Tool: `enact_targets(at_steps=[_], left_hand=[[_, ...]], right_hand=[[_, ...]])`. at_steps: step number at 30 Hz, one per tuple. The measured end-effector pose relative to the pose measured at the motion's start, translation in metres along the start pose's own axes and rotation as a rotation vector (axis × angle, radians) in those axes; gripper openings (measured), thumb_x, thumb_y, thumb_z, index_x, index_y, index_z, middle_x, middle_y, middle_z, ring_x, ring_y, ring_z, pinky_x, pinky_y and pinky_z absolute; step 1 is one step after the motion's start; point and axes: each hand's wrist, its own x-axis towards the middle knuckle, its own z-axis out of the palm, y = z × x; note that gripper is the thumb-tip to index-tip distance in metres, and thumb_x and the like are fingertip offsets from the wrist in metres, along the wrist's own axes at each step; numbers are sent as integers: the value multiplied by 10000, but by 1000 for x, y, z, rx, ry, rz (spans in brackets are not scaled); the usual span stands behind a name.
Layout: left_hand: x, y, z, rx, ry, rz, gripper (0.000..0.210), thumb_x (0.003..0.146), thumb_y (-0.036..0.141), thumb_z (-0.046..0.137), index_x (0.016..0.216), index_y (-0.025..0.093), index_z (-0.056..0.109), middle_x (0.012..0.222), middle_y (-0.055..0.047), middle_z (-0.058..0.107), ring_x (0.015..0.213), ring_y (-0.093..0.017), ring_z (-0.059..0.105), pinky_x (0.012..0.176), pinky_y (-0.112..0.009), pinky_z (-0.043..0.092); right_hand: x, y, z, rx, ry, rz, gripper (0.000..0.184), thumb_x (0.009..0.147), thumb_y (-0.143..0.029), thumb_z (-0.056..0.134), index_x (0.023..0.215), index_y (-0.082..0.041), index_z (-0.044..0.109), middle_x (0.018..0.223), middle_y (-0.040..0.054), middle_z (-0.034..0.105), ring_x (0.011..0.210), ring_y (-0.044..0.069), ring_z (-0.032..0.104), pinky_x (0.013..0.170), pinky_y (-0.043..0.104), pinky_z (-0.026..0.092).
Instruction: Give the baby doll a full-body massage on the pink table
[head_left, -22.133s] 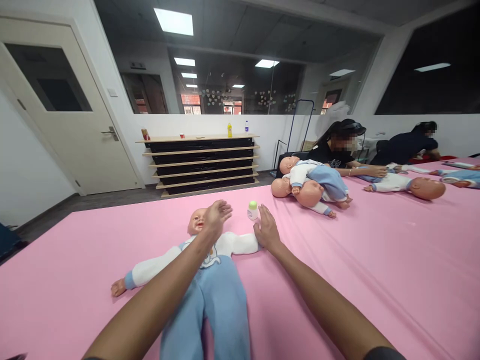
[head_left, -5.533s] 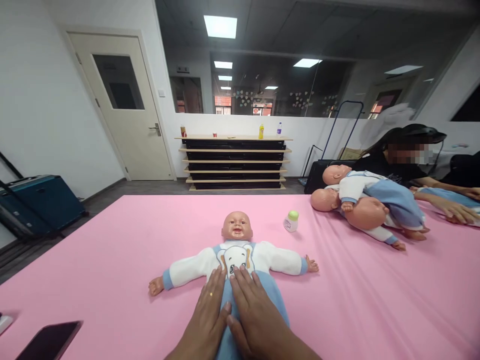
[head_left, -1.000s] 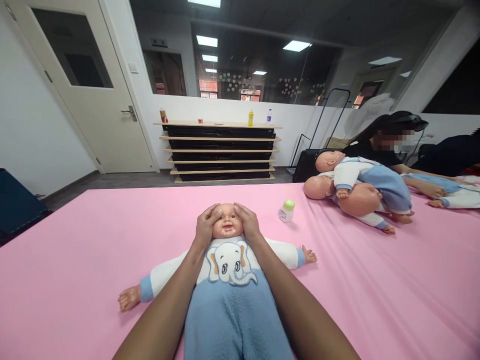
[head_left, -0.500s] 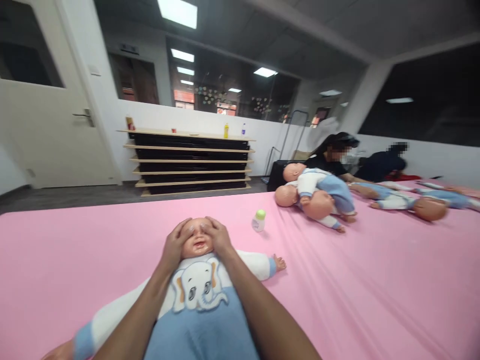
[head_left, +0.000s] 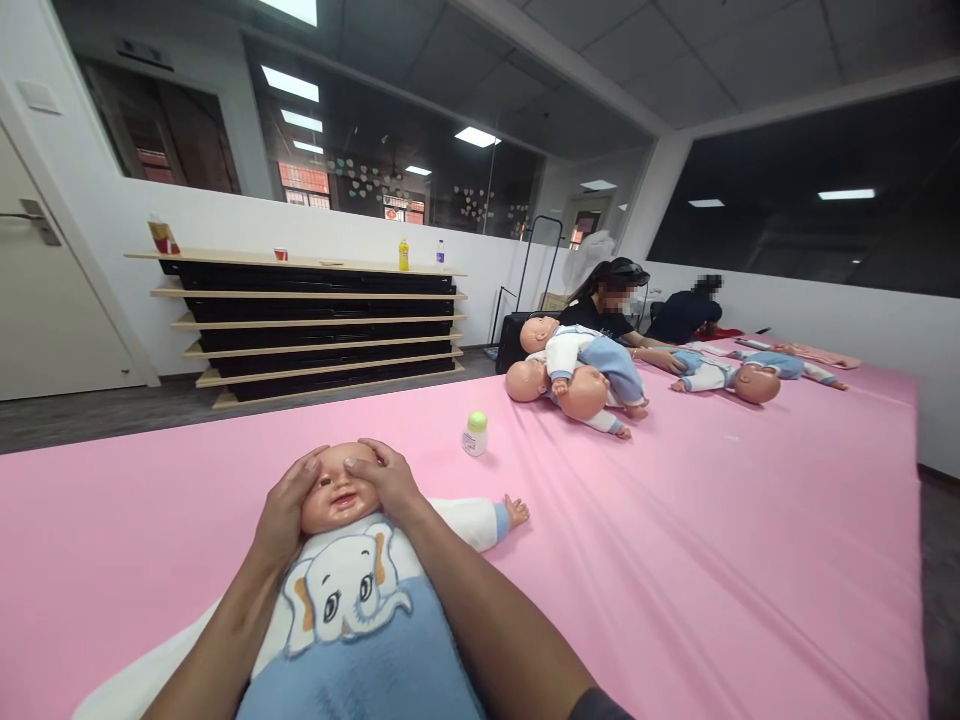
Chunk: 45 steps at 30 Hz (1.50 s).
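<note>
A baby doll [head_left: 367, 655] lies face up in front of me, dressed in a white and blue outfit with an elephant on the chest. My left hand [head_left: 286, 510] curves around the left side of its head, fingers toward the crown. On the opposite side, my right hand [head_left: 391, 487] cups the head, its thumb lying across the doll's eye on that side. The doll's other eye and its mouth show between my hands. Beyond the doll's outstretched arm stands a small white bottle [head_left: 475, 440] with a green cap.
Several dolls [head_left: 585, 365] lie piled on the pink sheet [head_left: 675, 540] to the right. Behind them a person [head_left: 600, 305] in black reaches toward another doll [head_left: 754, 383]; a second person [head_left: 684, 310] is farther back. Shelf boards [head_left: 322, 300] stand along the wall.
My view has turned right, so everything sits farther left. My left hand has slid outward from the doll's brow, uncovering one eye; both hands stay on the head.
</note>
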Motion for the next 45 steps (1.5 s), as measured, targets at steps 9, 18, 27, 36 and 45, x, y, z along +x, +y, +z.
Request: enact_targets(at_steps=[9, 18, 27, 36, 45], left_hand=[[5, -2, -6, -91, -44, -78, 604, 636, 354, 781, 1194, 215, 598, 1134, -73, 661, 983, -264, 646, 815, -355, 565], [2, 0, -4, -129, -55, -76, 558, 656, 330, 731, 1186, 209, 602, 1072, -52, 678, 918, -239, 655, 792, -344, 557], [-2, 4, -2, -117, -106, -31, 651, 607, 314, 785, 1210, 198, 568, 1134, -77, 637, 953, -244, 633, 833, -361, 515], [-3, 7, -1, -145, -96, -12, 585, 637, 301, 721, 1187, 161, 583, 1061, -91, 647, 943, -248, 624, 820, -355, 498], [-4, 5, -1, -142, -77, -1, 611, 613, 298, 768, 1183, 171, 587, 1101, -83, 643, 960, -244, 619, 819, -344, 504]], right_hand=[[2, 0, 3, 67, -1, 23, 578, 642, -438, 780, 1143, -185, 642, 1073, 28, 655, 1014, 196, 588, 922, 297, 449], [3, 0, 3, 104, -6, -13, 459, 691, -418, 733, 1080, -186, 665, 1044, 20, 661, 980, 184, 587, 895, 280, 449], [-3, -5, 0, 47, -51, 28, 647, 623, -399, 774, 1213, -197, 599, 1162, 43, 628, 1056, 217, 577, 936, 331, 452], [0, -3, 0, 107, -74, 28, 571, 691, -403, 733, 1196, -171, 605, 1117, 63, 645, 1041, 229, 584, 908, 320, 453], [-3, -4, -1, 117, -73, 11, 524, 675, -338, 720, 1166, -185, 624, 1116, 37, 643, 1044, 226, 568, 896, 305, 451]])
